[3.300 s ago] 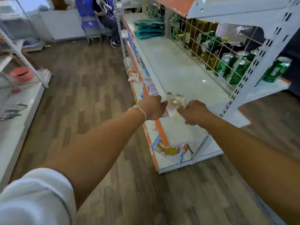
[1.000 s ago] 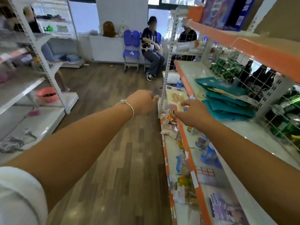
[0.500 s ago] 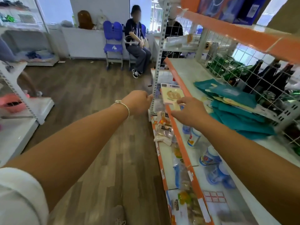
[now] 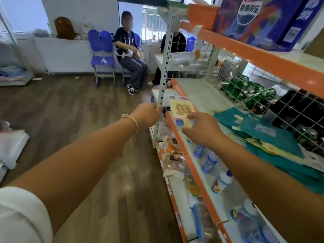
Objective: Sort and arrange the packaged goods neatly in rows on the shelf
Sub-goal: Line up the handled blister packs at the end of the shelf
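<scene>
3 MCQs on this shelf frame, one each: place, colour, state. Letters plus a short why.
1. Where does the teal bag stack lie?
A. on the floor
B. on the middle shelf, in front of the wire mesh
C. on the blue chair

2. What colour is the shelf's front edge strip?
A. orange
B. green
C. black

3. What is the right hand doing?
A. hanging idle
B. holding the flat cream packet at its near edge
C. gripping a green can

Answers:
1 B, the stack rests on the white shelf board beside the mesh.
2 A, the strip along the edge is orange.
3 B, its fingertips meet the packet's near edge.
</scene>
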{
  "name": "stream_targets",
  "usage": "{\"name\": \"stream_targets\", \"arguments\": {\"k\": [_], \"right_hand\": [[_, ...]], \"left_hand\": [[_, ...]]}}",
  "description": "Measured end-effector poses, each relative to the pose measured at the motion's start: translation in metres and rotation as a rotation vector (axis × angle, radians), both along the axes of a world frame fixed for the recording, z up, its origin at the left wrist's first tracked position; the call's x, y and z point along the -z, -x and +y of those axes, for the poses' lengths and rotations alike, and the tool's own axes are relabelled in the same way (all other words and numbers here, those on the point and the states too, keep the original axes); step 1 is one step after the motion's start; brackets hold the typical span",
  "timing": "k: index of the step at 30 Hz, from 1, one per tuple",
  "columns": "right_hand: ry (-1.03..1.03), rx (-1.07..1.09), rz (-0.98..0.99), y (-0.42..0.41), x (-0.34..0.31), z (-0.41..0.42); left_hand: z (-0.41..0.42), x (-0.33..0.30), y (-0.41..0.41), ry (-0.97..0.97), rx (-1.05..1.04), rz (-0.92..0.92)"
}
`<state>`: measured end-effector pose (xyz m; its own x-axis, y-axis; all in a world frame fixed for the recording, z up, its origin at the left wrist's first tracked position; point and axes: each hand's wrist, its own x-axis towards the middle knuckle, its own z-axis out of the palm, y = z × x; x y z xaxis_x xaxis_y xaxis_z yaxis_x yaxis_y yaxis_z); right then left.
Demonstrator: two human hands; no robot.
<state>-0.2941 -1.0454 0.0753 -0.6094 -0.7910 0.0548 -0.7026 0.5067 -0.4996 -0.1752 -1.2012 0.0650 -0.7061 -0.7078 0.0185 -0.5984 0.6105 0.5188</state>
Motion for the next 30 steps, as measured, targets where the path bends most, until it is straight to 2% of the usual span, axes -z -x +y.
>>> {"name": "stream_targets", "arguments": {"k": [10,14,22,30], "right_hand": [[0.044,0.013,-0.048,0.091,0.021,-0.088],[0.082,0.013,-0.079,0.147,0.023,-0.134],[0.078,0.02,-0.053,0.244,0.01,-0.197],[0.24,0.182,-0.264,0.307,0.04,-0.218]], "left_hand": [[-0.074,0.021,0.115,-0.231,-0.002,0.114],[-0.119,0.013,0.178,-0.315,-0.029,0.119],[-0.179,-0.008,0.287,-0.537,-0.088,0.285],[-0.216,0.005,0.367,-0.743,-0.11,0.273]]}}
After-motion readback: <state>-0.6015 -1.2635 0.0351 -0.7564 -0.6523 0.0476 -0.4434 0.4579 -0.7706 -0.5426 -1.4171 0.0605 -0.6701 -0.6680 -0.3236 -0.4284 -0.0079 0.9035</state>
